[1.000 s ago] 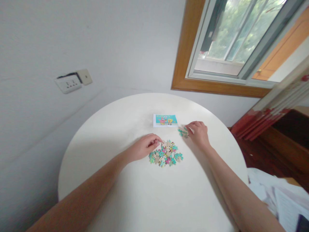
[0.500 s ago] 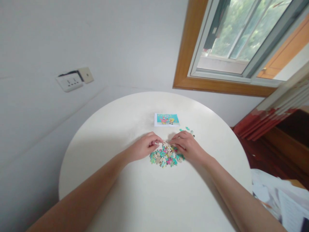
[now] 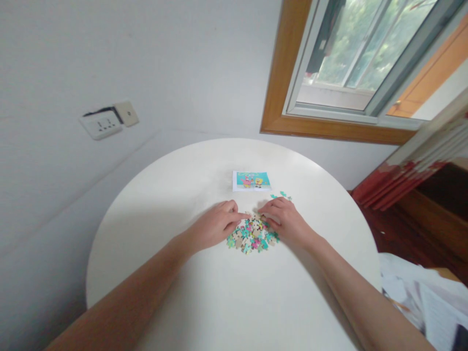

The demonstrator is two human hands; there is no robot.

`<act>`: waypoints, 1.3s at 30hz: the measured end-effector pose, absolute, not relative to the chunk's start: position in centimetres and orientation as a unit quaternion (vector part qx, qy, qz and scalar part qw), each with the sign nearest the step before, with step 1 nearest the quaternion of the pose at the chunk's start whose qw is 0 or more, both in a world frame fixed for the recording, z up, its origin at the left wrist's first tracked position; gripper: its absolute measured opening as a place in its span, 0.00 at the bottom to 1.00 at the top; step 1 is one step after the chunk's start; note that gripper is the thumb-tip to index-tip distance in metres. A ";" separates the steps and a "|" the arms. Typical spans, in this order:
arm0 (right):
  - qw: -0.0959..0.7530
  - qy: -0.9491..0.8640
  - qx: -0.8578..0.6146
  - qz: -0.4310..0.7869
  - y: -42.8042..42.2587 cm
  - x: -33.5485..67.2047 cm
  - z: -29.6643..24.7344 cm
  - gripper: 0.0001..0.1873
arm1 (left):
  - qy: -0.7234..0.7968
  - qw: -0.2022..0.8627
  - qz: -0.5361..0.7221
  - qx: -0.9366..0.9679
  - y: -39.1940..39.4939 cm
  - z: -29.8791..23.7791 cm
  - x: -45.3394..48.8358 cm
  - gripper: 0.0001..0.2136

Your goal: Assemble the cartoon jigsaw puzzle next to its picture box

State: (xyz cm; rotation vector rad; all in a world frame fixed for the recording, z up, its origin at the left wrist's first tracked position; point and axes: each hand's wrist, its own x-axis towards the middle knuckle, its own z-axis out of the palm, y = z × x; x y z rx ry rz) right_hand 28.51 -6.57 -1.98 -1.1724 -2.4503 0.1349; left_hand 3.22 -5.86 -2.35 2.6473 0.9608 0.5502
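Observation:
A loose heap of jigsaw puzzle pieces (image 3: pixel 252 236) lies on the white round table (image 3: pixel 234 302), in teal, pink, yellow and plain beige. At the heap's upper left edge is my left hand (image 3: pixel 215 224), its index finger stretched out onto the pieces and the other fingers curled. My right hand (image 3: pixel 280 217) rests along the upper right side of the heap, fingers bent and thumb apart from them. Its fingertips touch pieces there; none is seen held. Beyond my right hand, several separate teal pieces (image 3: pixel 282 194) lie partly behind its fingers.
A small picture card (image 3: pixel 252 180) with two cartoon figures lies beyond the heap. The wall with a socket (image 3: pixel 102 125) and a wood-framed window (image 3: pixel 270 117) stand behind the table. Papers (image 3: pixel 420 292) are piled at the lower right, below a red and white curtain (image 3: pixel 391 175).
My left index finger has straightened and reached further onto the heap, where before the fingertips were bent close to the thumb. My right hand has barely moved. The view has shifted slightly.

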 end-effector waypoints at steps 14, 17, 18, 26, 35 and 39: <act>0.227 -0.875 -0.426 0.033 -6.1 27.4 -2.5 0.09 | 0.361 0.110 0.194 0.906 -5.9 -2.7 4.0 0.18; 0.246 -0.869 -0.426 0.048 -5.6 27.3 -2.9 0.10 | 0.375 0.125 0.221 0.891 -5.7 -2.9 4.1 0.17; 0.254 -0.866 -0.427 0.054 -5.4 27.1 -3.0 0.10 | 0.380 0.132 0.232 0.885 -5.5 -3.0 4.2 0.16; 0.318 -0.828 -0.451 0.099 -4.9 26.1 -3.4 0.10 | 0.431 0.161 0.316 0.830 -4.5 -3.2 5.2 0.07; 0.254 -0.855 -0.444 0.091 -5.3 28.3 -2.6 0.10 | 0.443 0.101 0.299 0.839 -4.1 -3.0 3.7 0.06; 0.226 -0.869 -0.435 0.070 -5.3 28.7 -2.8 0.10 | 0.418 0.072 0.272 0.864 -4.3 -2.9 3.5 0.07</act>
